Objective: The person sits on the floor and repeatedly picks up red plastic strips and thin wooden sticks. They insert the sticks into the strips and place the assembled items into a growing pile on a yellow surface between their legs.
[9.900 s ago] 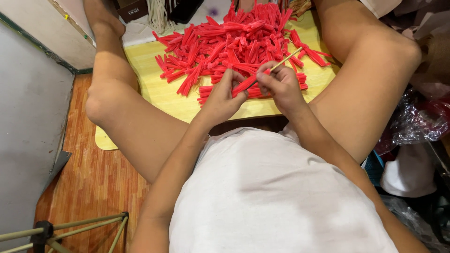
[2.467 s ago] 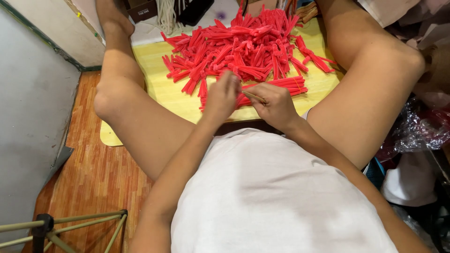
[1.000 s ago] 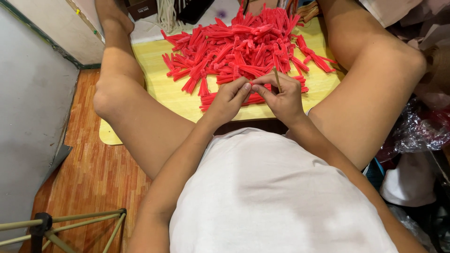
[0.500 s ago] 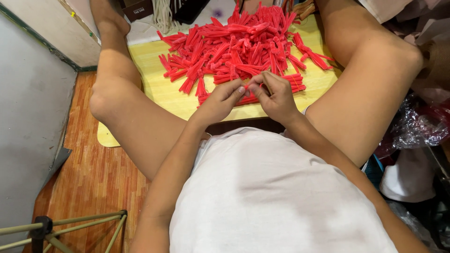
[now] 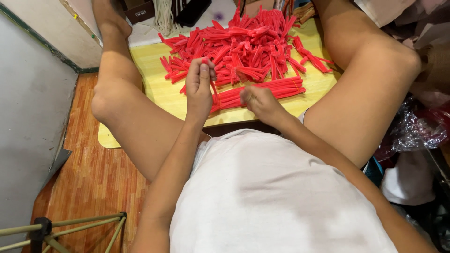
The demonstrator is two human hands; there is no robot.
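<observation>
Dozens of red strips (image 5: 248,44) are lying heaped on the yellow board (image 5: 154,89), between the person's bare legs. The left hand (image 5: 199,86) is hovering over the board's near edge, fingertips pinching one red strip (image 5: 213,91) upright. The right hand (image 5: 262,100) is resting beside a tied bundle of strips (image 5: 276,89), fingers curling loosely, and whether it is gripping anything I cannot tell.
</observation>
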